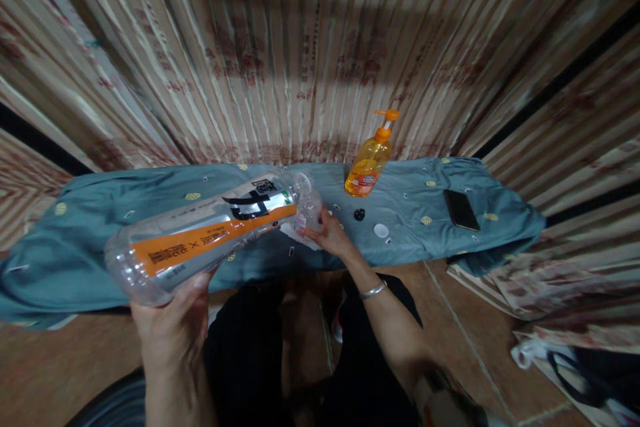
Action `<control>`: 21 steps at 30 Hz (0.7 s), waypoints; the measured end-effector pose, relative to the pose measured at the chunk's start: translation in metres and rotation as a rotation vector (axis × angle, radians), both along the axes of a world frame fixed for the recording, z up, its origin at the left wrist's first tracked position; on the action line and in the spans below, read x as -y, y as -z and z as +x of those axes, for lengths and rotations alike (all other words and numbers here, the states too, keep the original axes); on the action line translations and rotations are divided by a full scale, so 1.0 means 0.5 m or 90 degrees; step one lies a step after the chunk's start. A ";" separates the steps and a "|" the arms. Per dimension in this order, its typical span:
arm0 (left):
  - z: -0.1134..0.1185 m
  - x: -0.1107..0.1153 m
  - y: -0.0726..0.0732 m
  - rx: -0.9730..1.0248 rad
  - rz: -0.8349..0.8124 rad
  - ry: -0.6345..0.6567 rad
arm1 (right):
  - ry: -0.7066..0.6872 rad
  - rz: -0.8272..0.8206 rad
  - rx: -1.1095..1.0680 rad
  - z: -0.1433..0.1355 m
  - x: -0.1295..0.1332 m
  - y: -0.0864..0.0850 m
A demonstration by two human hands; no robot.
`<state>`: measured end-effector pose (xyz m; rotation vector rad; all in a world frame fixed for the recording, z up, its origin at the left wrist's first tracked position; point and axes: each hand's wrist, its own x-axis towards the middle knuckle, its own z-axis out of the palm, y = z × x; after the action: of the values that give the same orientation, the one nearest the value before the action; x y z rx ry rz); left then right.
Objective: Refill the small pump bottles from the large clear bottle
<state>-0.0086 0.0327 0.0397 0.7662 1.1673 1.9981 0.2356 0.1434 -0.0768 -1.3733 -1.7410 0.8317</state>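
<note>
I see the left hand [176, 312] wrapped under the base end of the big bottle [210, 230], which slants from lower left to the centre of the frame. The right hand [330, 233] has its fingers closed on the small bottle [311, 209], just above a tissue [307, 238]. As I judge it, lining up the necks is done or nearly so; I can't tell whether they touch or whether anything flows, so I can't say how much is left.

The near edge of the table [265, 260] runs below the bottles; the curtain [280, 47] hangs close behind. Right of centre, the pump bottle [367, 167], cap [359, 214] and disc [381, 231] limit rightward movement; cloth lies open between disc and phone [461, 209].
</note>
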 end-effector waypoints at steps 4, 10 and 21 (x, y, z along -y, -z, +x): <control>-0.002 0.001 0.002 -0.006 0.005 0.006 | -0.001 -0.003 0.001 0.001 0.001 -0.003; -0.005 0.001 0.007 -0.008 0.002 0.016 | 0.003 -0.011 0.003 0.000 0.001 -0.006; 0.000 0.002 -0.001 -0.018 -0.003 0.013 | 0.002 -0.005 -0.004 -0.002 0.005 -0.015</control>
<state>-0.0085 0.0316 0.0404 0.8029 1.1748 1.9736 0.2348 0.1409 -0.0696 -1.3767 -1.7322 0.8421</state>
